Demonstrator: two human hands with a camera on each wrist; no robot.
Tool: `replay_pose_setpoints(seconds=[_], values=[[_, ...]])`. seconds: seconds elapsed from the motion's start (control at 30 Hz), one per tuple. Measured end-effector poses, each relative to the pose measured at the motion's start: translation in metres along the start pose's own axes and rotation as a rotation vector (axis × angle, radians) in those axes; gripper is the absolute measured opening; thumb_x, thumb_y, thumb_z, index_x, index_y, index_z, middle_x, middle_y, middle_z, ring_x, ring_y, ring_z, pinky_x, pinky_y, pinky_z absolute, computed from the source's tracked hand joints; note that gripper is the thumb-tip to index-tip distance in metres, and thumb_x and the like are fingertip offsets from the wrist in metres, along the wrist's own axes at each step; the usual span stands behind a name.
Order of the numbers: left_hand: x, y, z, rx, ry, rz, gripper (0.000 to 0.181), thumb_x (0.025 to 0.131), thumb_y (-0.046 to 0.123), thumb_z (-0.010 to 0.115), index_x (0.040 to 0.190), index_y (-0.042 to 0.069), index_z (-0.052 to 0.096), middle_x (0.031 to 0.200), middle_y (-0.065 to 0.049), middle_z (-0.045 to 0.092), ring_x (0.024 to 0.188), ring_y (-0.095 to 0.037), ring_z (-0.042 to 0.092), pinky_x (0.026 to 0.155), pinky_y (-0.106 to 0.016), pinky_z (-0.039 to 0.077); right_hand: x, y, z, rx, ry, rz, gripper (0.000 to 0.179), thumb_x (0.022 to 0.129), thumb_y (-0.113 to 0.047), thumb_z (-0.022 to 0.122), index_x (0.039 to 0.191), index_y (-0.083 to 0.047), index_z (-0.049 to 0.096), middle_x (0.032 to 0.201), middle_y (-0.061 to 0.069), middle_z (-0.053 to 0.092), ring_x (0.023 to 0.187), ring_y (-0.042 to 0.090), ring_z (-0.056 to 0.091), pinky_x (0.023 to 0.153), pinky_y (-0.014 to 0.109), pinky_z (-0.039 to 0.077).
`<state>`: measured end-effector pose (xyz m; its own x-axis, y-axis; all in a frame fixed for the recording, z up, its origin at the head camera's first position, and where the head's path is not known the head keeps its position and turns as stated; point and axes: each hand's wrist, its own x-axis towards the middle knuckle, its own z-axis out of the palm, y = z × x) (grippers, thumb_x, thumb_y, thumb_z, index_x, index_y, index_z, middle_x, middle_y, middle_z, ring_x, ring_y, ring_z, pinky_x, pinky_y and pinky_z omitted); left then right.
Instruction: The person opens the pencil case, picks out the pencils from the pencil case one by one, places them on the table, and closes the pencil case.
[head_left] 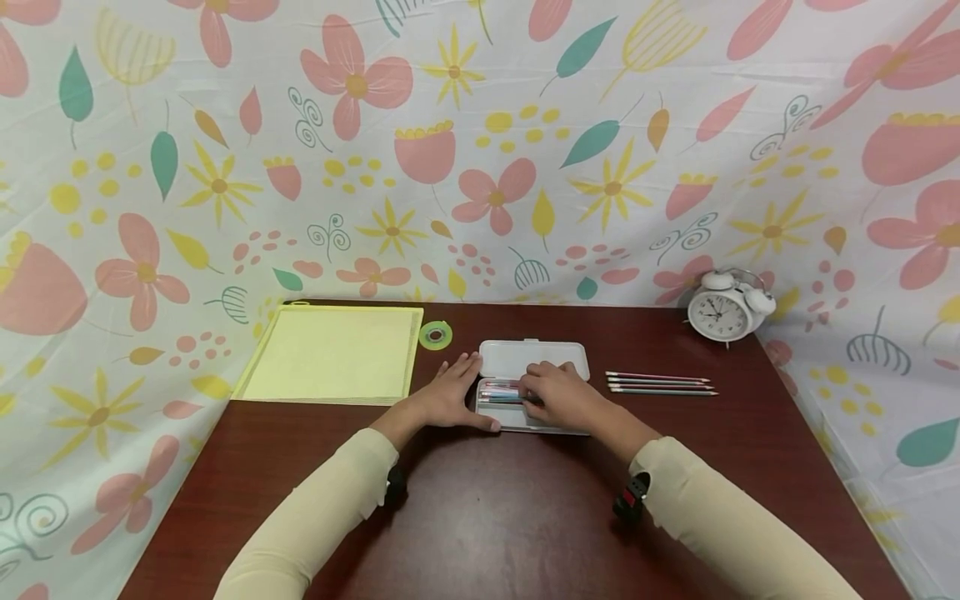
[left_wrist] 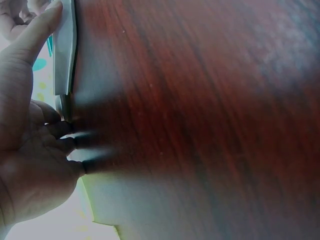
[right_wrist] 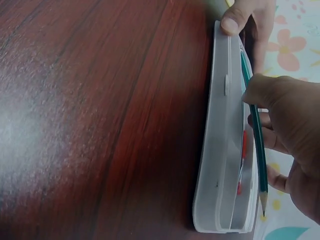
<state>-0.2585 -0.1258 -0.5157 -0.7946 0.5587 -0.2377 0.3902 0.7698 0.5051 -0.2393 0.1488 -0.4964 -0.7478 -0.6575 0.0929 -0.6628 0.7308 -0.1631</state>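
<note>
A white pencil case [head_left: 532, 358] lies open on the table, its lid folded back towards the wall. Several pencils [head_left: 498, 392] sit in its tray. Against the case's left end rests my left hand [head_left: 444, 395], fingers stretched and spread, its thumb on the front edge of the case [left_wrist: 64, 55]. Over the tray, my right hand [head_left: 558, 395] pinches a dark green pencil [right_wrist: 259, 150] between thumb and fingers. In the right wrist view this pencil slants along the tray, its sharpened tip beyond the hand. A red item [right_wrist: 243, 145] shows inside the case.
Several pencils [head_left: 660, 384] lie in a row right of the case. A white twin-bell alarm clock [head_left: 717, 315] stands at the back right. A yellow-edged sheet or folder [head_left: 330, 354] lies at the left, with a green tape roll [head_left: 444, 335] beside it. Patterned cloth [head_left: 480, 167] hangs behind.
</note>
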Motion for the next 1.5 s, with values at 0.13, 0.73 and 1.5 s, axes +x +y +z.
replay_pose_setpoints(seconds=[0.13,0.73,1.5], values=[[0.001,0.001,0.001,-0.001,0.0,0.004,0.139,0.086,0.075,0.081,0.178,0.005,0.004,0.188,-0.016,0.003,0.176,-0.032,0.0,0.142,-0.058,0.005,0.0,-0.001,0.001,-0.049,0.024,-0.014,0.005,0.104,-0.026,0.077,0.101,-0.023,0.075,0.103,-0.006,0.067,0.101,0.019,0.065,0.087,0.058,0.054],[-0.001,0.001,0.001,-0.062,0.009,0.013,0.146,0.081,0.079,0.084,0.178,0.005,0.005,0.188,-0.017,0.003,0.176,-0.034,-0.001,0.141,-0.06,0.001,-0.031,0.025,-0.017,-0.106,0.17,-0.023,0.011,0.097,-0.021,0.088,0.103,-0.022,0.079,0.099,-0.004,0.059,0.089,0.017,0.044,0.079,0.049,0.038],[-0.002,0.001,0.002,-0.02,0.012,0.009,0.139,0.086,0.072,0.084,0.178,0.005,0.004,0.188,-0.016,0.005,0.176,-0.034,0.0,0.142,-0.06,0.004,-0.126,0.115,-0.027,-0.131,0.197,0.125,0.017,0.095,-0.01,0.086,0.106,-0.02,0.077,0.104,-0.002,0.065,0.099,0.024,0.058,0.086,0.064,0.045]])
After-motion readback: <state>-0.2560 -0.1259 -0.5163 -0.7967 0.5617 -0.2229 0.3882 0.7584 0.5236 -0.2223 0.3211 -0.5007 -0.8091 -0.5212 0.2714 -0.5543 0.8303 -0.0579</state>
